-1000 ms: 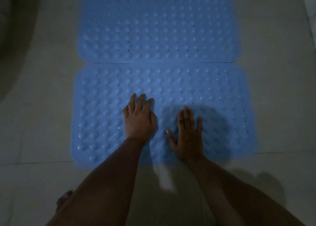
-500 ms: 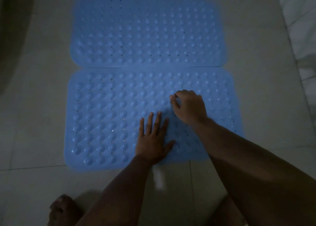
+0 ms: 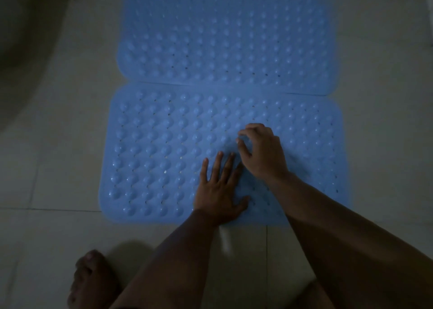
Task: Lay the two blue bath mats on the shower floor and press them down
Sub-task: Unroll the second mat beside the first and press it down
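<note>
1. L hand (image 3: 219, 191): palm down, flat on the near blue bath mat (image 3: 164, 156) close to its near edge; fingers straight and spread, pointing away from the body, thumb out to the right.
2. L forearm (image 3: 173, 257): bare, runs from the bottom of the view up and right to the wrist.
3. R hand (image 3: 262, 151): back up, fingers curled under, thumb and forefinger tips close together at the mat surface; can't tell if they pinch anything.
4. R hand sits just beyond and right of L fingertips, partly over them.
5. R forearm (image 3: 339, 226): bare, comes in from the bottom-right corner.
6. L bare foot (image 3: 91, 283): bottom left, on the floor tiles.
</note>
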